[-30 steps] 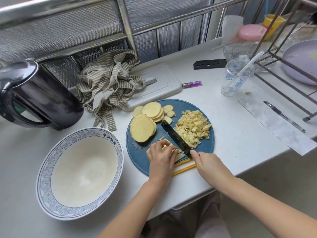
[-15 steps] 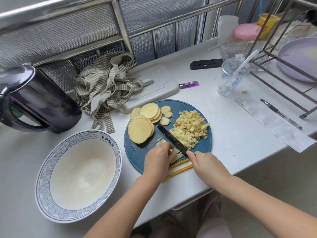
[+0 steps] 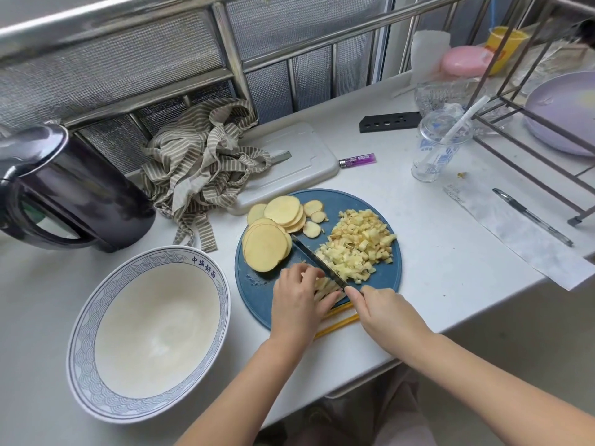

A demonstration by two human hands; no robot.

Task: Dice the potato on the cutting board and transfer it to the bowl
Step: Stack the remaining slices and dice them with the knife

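Observation:
A round blue cutting board (image 3: 391, 278) lies near the counter's front edge. Stacked potato slices (image 3: 267, 247) sit on its left half, and a heap of diced potato (image 3: 360, 246) on its right. My left hand (image 3: 297, 300) presses down on a bundle of potato strips (image 3: 326, 288) at the board's near edge. My right hand (image 3: 388, 317) grips the handle of a dark knife (image 3: 317, 257), whose blade lies across the strips right beside my left fingertips. A large white bowl (image 3: 82, 329) with a blue patterned rim stands empty to the left of the board.
A black kettle (image 3: 70, 191) stands at the far left, a striped cloth (image 3: 203, 165) and a grey board (image 3: 302, 156) behind the cutting board. A purple lighter (image 3: 357, 160), plastic cup (image 3: 439, 146), pen (image 3: 531, 217), paper strip (image 3: 521, 239) and metal rack (image 3: 528, 136) are on the right. Yellow chopsticks (image 3: 336, 323) lie under my hands.
The knife has shifted slightly left along the strips and my left hand has drawn back with it. The view has drifted a little.

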